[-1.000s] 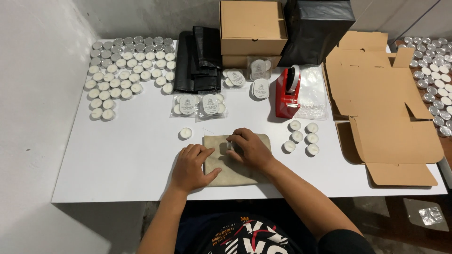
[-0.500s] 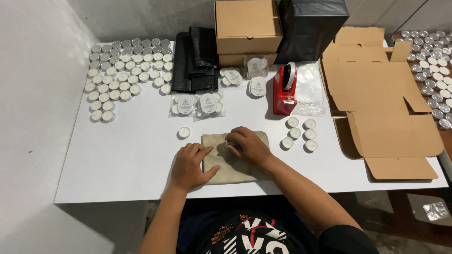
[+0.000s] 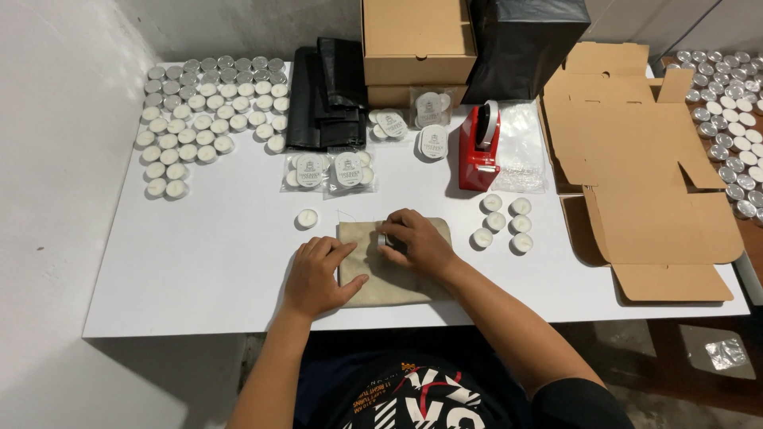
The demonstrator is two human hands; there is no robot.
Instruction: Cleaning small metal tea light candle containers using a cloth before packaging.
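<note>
- The beige cloth pouch (image 3: 397, 274) lies flat near the front edge of the worktop (image 3: 199, 262), about midway along it.
- The left hand (image 3: 315, 276) rests palm down on the pouch's left side, fingers spread flat and gripping nothing.
- The right hand (image 3: 419, 241) sits on the pouch's upper part, fingers curled around a small tealight (image 3: 383, 239).
- A single tealight (image 3: 307, 218) stands just beyond the pouch's back left corner.
- Five loose tealights (image 3: 502, 222) sit to the right, in front of the red tape dispenser (image 3: 479, 148).
</note>
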